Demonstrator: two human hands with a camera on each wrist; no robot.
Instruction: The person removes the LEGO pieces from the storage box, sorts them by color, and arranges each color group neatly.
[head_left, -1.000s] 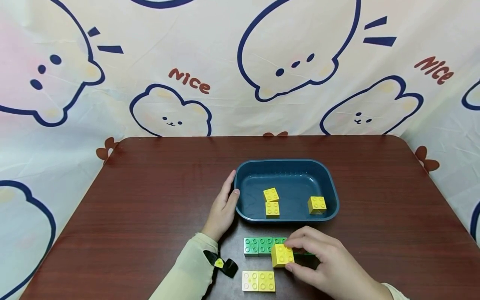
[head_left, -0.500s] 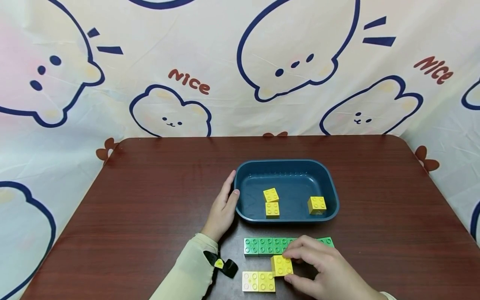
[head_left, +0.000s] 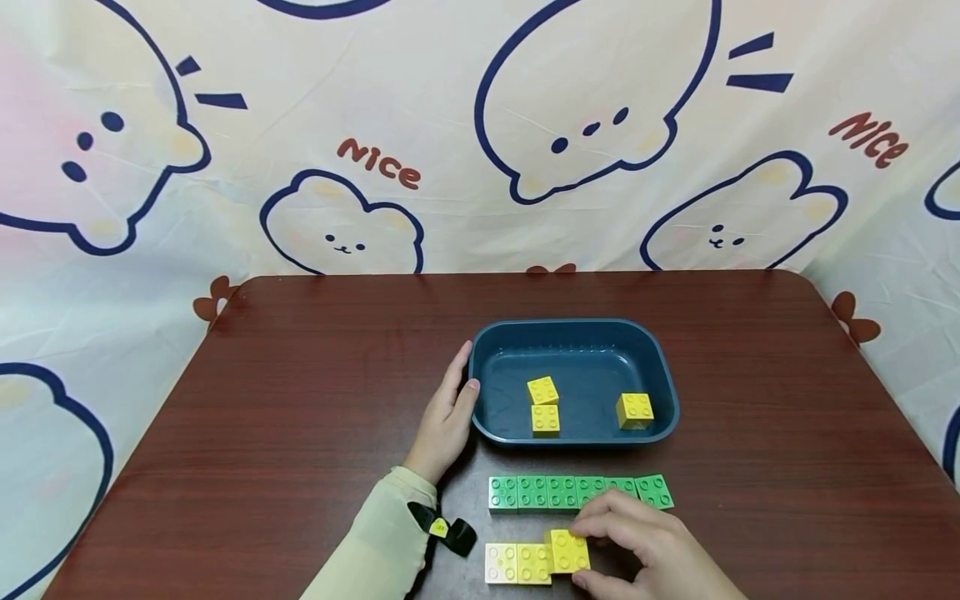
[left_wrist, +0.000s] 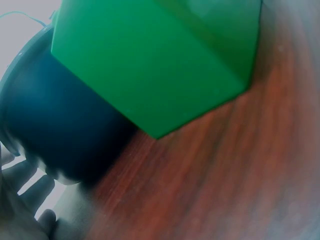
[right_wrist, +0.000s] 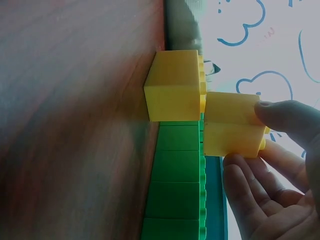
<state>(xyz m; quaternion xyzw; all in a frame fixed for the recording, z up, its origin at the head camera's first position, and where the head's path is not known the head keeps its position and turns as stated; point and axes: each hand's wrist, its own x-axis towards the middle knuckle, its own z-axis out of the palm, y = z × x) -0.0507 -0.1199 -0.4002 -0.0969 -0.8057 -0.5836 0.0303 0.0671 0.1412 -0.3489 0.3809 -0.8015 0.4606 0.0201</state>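
My right hand point(head_left: 647, 546) pinches a yellow toy brick point(head_left: 568, 551) between thumb and fingers. In the right wrist view this brick point(right_wrist: 234, 125) is raised off the table, higher than the row of yellow bricks point(right_wrist: 175, 87). From the head view, that row point(head_left: 517, 564) is two bricks side by side, and the held one is at its right end. My left hand point(head_left: 441, 425) rests with extended fingers against the left side of a dark blue tray point(head_left: 576, 330). Two yellow bricks point(head_left: 544, 420) lie together in the tray, and another yellow brick point(head_left: 634, 411) lies at its right.
Between the tray and the yellow row runs a line of several green bricks point(head_left: 532, 493); the rightmost is slightly turned. A green brick point(left_wrist: 150, 65) looms large in the left wrist view. The brown table point(head_left: 315, 375) reaches back to a printed cloth point(head_left: 450, 100).
My right hand has brought the yellow brick toward me, from over the green line to the right end of the yellow row. My left hand stays at the tray.
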